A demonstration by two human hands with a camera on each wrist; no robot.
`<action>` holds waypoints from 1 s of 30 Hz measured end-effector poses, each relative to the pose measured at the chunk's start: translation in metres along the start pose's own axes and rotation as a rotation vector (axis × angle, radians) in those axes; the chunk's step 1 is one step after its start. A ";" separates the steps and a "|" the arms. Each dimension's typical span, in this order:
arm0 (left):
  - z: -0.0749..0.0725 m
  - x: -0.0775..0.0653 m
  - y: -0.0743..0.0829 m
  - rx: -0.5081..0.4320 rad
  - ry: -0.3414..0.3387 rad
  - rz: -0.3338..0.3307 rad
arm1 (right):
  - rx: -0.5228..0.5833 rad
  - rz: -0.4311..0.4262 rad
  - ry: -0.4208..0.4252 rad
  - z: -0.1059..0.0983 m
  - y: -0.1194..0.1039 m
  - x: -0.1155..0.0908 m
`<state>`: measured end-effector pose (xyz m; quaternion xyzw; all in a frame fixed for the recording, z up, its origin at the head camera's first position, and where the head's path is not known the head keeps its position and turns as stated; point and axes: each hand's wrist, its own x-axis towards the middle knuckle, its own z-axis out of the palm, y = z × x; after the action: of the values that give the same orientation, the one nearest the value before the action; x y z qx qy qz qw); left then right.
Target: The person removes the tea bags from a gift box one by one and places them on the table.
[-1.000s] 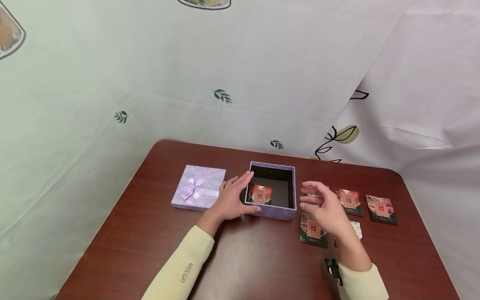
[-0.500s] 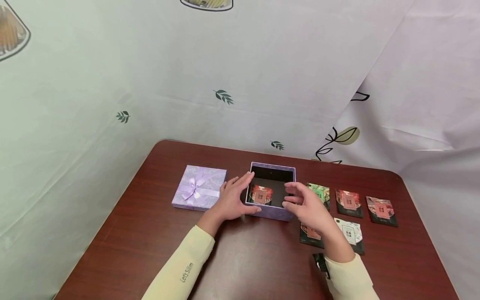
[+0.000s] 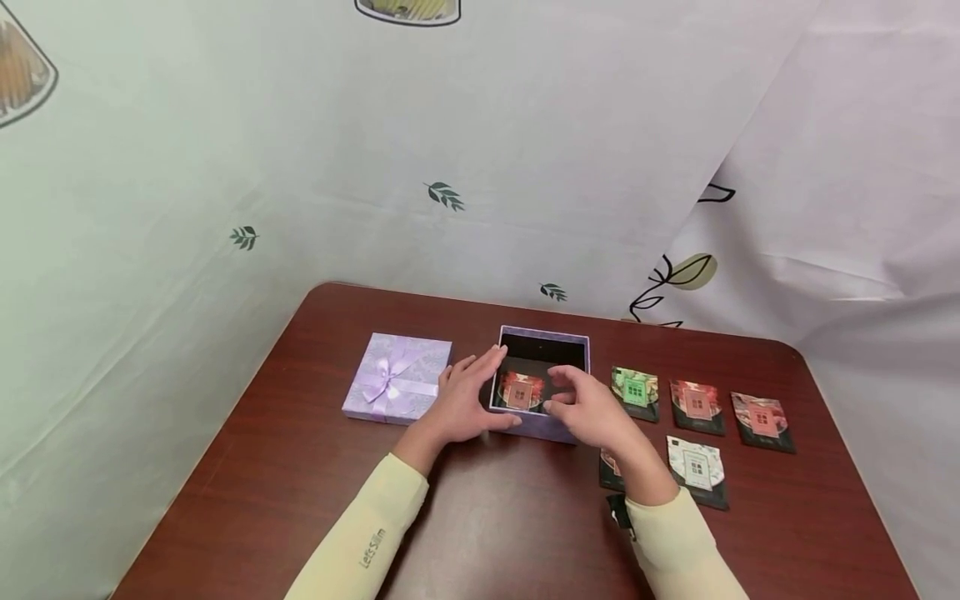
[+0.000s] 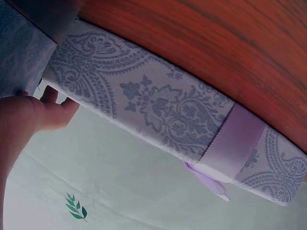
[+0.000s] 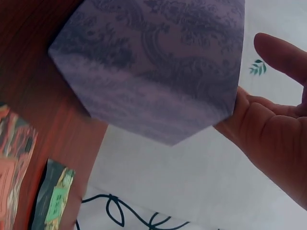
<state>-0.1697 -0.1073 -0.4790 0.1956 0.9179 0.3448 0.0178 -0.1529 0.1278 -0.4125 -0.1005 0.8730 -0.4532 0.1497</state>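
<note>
A lidless purple patterned box (image 3: pixel 534 426) with a dark interior stands mid-table. One red-and-dark printed packet (image 3: pixel 520 390) lies inside, at its left. My left hand (image 3: pixel 462 403) rests against the box's left side, fingers extended along the rim and thumb at the front edge. Over the box's right part, my right hand (image 3: pixel 592 410) reaches inward, its fingers loosely bent and close to the packet. Nothing shows between its thumb (image 5: pixel 276 55) and fingers in the right wrist view. The ribboned lid (image 3: pixel 408 375) lies left of the box, beside my left fingers.
Right of the box lie a green packet (image 3: pixel 635 392), a red packet (image 3: pixel 697 405), another red packet (image 3: pixel 763 421) and a white packet (image 3: pixel 697 469). One more packet (image 3: pixel 611 472) is partly under my right forearm. A printed cloth (image 3: pixel 480 150) hangs behind the table.
My right hand has moved left, from beside the box to above its inside, uncovering the green and white packets. My left hand, the box and the lid have stayed put.
</note>
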 end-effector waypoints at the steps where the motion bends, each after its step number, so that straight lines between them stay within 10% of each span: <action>1: 0.000 0.000 0.000 0.001 0.000 0.000 | -0.016 0.011 -0.001 0.002 -0.001 0.001; 30: 0.003 0.000 -0.003 0.021 0.014 0.020 | -0.118 0.141 -0.121 0.013 -0.002 0.048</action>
<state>-0.1704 -0.1074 -0.4825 0.2027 0.9196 0.3366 0.0059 -0.1933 0.1021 -0.4260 -0.0747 0.8924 -0.3825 0.2275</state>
